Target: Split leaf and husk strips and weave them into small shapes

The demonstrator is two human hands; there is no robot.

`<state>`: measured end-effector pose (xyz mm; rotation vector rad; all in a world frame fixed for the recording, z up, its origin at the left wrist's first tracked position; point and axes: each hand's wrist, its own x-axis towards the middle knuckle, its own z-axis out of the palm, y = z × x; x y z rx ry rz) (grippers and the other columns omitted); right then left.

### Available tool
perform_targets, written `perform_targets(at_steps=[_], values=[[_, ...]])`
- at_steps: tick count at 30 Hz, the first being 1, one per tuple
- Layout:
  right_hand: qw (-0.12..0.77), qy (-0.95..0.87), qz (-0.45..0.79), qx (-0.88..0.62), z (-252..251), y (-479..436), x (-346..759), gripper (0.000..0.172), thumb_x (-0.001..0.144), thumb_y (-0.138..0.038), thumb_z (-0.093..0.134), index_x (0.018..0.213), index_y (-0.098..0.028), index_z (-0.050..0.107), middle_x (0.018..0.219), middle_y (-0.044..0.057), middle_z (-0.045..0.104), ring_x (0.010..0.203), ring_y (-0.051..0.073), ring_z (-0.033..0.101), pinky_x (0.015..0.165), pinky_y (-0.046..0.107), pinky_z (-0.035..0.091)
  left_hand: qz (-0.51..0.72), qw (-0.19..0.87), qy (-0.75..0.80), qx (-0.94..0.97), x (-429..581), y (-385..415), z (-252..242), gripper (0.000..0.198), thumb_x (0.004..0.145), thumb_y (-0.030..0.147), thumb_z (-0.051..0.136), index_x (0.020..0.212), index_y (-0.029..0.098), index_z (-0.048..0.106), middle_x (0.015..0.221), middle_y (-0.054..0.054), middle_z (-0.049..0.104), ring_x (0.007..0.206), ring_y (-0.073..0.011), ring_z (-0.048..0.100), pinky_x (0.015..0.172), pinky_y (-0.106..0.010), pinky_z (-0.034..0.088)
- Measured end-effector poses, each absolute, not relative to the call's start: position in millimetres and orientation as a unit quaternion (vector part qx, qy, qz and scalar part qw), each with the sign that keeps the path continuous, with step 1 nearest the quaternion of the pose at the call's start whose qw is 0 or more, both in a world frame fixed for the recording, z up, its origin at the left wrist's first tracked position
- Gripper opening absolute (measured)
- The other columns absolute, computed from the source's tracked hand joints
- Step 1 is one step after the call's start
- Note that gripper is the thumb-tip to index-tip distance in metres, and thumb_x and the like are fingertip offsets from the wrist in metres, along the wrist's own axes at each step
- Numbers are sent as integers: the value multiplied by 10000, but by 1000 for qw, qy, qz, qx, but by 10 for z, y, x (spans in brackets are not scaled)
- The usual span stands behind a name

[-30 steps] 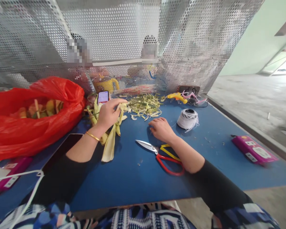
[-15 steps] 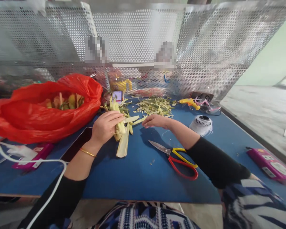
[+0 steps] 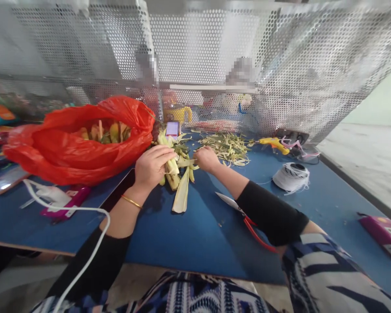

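Note:
A bunch of pale yellow-green leaf strips (image 3: 179, 182) lies on the blue table (image 3: 189, 234), its long end pointing toward me. My left hand (image 3: 154, 164) is closed over the bunch from the left. My right hand (image 3: 206, 158) is closed in a pinch on a leaf tip at the bunch's right side. Both hands are close together, just in front of a small phone (image 3: 172, 129) standing upright.
A red plastic bag (image 3: 68, 148) holding leaf pieces sits at the left. Trimmed scraps (image 3: 226, 148), a yellow glue gun (image 3: 274, 144) and a white string spool (image 3: 291, 177) lie at the right. Red-handled scissors (image 3: 247, 219) lie under my right forearm. A perforated metal screen (image 3: 195, 56) stands behind; purple boxes (image 3: 385, 234) lie nearby.
My right hand moved left from the table near the scissors and closed on a leaf at the bunch. My left hand shifted its hold on the bunch. The view swung left.

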<state>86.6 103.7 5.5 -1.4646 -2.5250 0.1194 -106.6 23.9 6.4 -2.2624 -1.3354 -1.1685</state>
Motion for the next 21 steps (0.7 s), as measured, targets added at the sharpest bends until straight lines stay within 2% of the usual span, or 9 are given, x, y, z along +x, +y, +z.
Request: perform_targets(at_steps=[3,8,10,11,13,14,17,19,21], values=[[138,-851,56,-504,132,982,971,138,798,-130,545,797,-167,678,945,102,710,983,215,603,913,315,355,-374,131,-466,-791,-1060,262,24,314,867,136,455,952,219,746,1047,-41,735,1080,-199,619,964,-343,477],[204,-809,131,-536,229,688,1393,220,861,-259,432,730,-168,582,739,44,680,697,164,620,625,250,431,-272,91,-467,-836,-1043,300,9,299,786,75,487,850,196,754,995,-71,744,1015,-232,645,969,-404,462],[239,-785,192,-538,193,500,1539,242,863,-303,398,722,-176,549,679,18,661,601,139,604,563,236,441,-285,55,-472,-833,-981,270,34,322,738,44,489,844,193,754,1013,-74,741,1013,-233,647,997,-417,438],[296,-741,281,-534,165,401,1594,224,831,-330,440,699,-179,538,656,14,651,566,138,591,541,241,443,-314,27,-479,-819,-922,236,52,345,718,34,483,864,195,752,1045,-70,734,1032,-228,640,1010,-412,427],[378,-657,410,-507,105,211,1665,208,752,-373,532,667,-183,542,622,1,633,537,134,569,528,248,446,-401,-63,-506,-761,-739,136,95,373,737,42,447,886,206,747,1084,-48,725,1056,-203,631,998,-377,438],[402,-628,446,-495,81,125,1680,217,716,-390,573,655,-183,550,605,-7,623,529,128,558,530,247,444,-436,-140,-517,-724,-620,76,114,347,762,75,448,878,212,744,1033,-36,739,1009,-186,649,952,-348,470],[408,-609,489,-472,43,-70,1666,248,671,-416,633,648,-176,574,567,-27,598,505,104,520,515,227,413,-431,-419,-490,-631,-226,-84,132,233,773,265,594,947,192,731,935,-45,752,843,-179,679,771,-297,524],[390,-616,503,-464,30,-148,1631,260,680,-425,637,651,-174,575,547,-37,587,487,95,499,493,218,386,-423,-506,-470,-587,-13,-131,99,214,722,302,661,877,177,740,870,-41,749,770,-163,662,701,-270,509],[376,-616,515,-462,13,-192,1603,260,695,-422,632,651,-174,569,538,-43,577,478,90,488,488,215,375,-459,-514,-495,-529,107,-123,44,165,673,307,700,735,158,735,754,-31,732,697,-148,633,660,-256,490]])
